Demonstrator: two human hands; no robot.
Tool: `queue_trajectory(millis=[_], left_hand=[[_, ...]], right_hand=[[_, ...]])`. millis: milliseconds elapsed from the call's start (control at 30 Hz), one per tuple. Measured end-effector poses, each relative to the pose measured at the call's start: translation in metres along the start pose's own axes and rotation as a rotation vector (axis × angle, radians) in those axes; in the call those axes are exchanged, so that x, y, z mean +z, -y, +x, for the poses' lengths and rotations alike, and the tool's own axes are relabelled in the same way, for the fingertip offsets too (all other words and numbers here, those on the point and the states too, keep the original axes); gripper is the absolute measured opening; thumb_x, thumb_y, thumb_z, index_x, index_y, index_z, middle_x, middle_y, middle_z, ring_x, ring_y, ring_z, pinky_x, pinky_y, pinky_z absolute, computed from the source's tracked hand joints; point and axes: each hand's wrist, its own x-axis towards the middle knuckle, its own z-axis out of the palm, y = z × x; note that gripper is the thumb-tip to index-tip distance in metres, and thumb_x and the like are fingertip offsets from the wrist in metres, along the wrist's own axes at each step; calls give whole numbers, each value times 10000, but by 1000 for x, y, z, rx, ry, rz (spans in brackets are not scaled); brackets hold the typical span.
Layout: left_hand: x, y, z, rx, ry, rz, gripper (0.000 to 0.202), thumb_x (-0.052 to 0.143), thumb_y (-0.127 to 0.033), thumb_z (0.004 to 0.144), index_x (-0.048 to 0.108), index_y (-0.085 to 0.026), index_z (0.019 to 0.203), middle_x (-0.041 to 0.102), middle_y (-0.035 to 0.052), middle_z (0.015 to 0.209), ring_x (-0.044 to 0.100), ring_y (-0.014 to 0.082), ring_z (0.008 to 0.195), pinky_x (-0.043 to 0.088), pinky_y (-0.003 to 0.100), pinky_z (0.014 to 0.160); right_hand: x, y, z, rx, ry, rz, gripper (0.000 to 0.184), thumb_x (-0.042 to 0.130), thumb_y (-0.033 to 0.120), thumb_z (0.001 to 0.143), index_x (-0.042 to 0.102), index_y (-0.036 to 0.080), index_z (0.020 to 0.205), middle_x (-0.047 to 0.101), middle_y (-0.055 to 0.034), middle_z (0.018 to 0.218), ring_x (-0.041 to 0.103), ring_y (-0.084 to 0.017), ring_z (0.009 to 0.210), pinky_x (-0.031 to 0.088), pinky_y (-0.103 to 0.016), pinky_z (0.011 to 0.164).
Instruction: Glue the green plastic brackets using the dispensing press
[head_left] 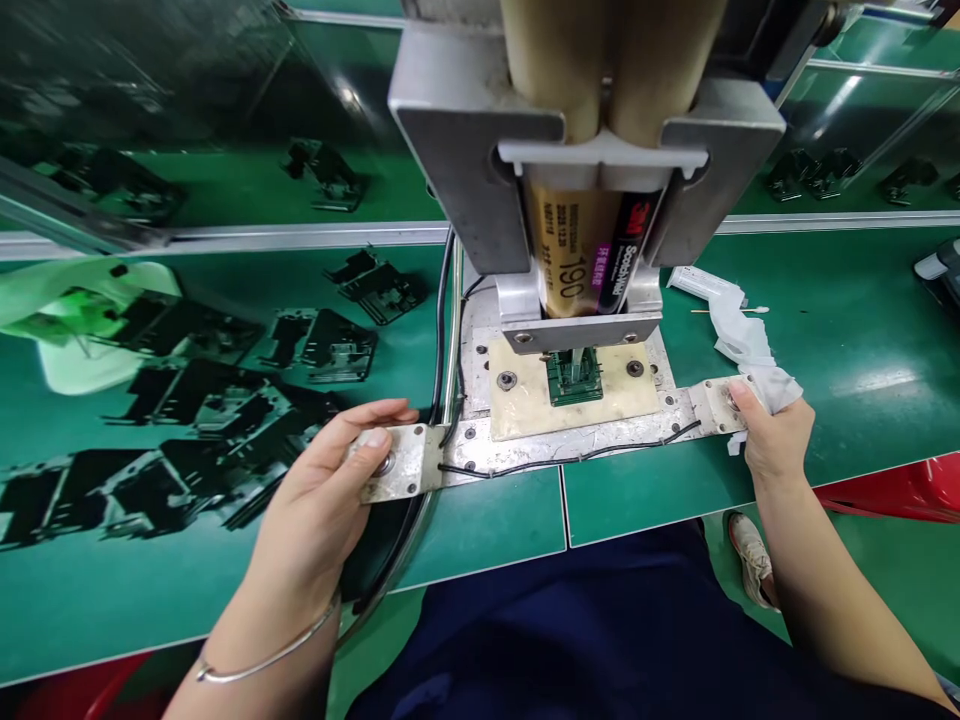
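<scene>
A metal dispensing machine (480, 170) holds a tan twin adhesive cartridge (592, 255) above a small dark green part (574, 376) seated on a cream fixture plate (525, 395). My left hand (330, 480) rests on the left metal tab (405, 462) of the base, thumb pressing a round button there. My right hand (772, 430) sits at the right metal tab (716, 405), thumb on it, fingers closed on a crumpled white wipe (757, 355).
Several black plastic parts (225, 400) lie on the green mat (847, 400) at left, beside a pale bag (82, 320). More black parts (817, 172) sit on the far belt. Black cables (442, 330) run along the machine base. A cotton swab (731, 311) lies right of the machine.
</scene>
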Motion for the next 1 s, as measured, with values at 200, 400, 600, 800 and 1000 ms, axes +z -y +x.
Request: queue_trajectory(millis=[200, 400, 600, 800, 1000], left_hand=[[-2, 3, 2, 14, -3, -5, 504, 889, -508, 677, 747, -258, 1091, 703, 33, 1054, 627, 136, 800, 531, 125, 620], [3, -5, -3, -24, -10, -15, 324, 813, -363, 790, 742, -248, 1084, 697, 29, 1064, 617, 142, 831, 520, 128, 648], [5, -8, -4, -35, -12, -22, 343, 829, -370, 769, 742, -248, 1078, 698, 35, 1051, 614, 155, 818, 520, 147, 635], [8, -9, -5, -43, -28, -4, 336, 836, -370, 758, 749, -253, 1061, 713, 22, 1042, 607, 147, 809, 502, 148, 629], [2, -23, -7, -45, 32, 196, 491, 819, -510, 761, 723, -248, 1165, 697, 30, 970, 594, 148, 742, 478, 166, 585]], right_hand=[[-1, -1, 0, -3, 2, -25, 440, 848, 513, 640, 752, 141, 854, 735, -71, 819, 682, -241, 764, 559, -346, 667], [-1, 1, -1, 8, 12, -23, 462, 855, 538, 639, 744, 142, 850, 733, -75, 822, 688, -250, 771, 567, -355, 671], [-1, 1, -1, 16, 23, -13, 465, 855, 534, 642, 744, 144, 870, 736, -73, 843, 688, -248, 791, 576, -350, 672], [-1, 2, -1, 29, 13, -11, 457, 865, 522, 627, 748, 141, 851, 732, -72, 820, 678, -244, 769, 568, -346, 656], [0, 5, 0, 25, 16, 1, 450, 863, 511, 627, 749, 138, 851, 732, -76, 826, 682, -246, 772, 571, -350, 660]])
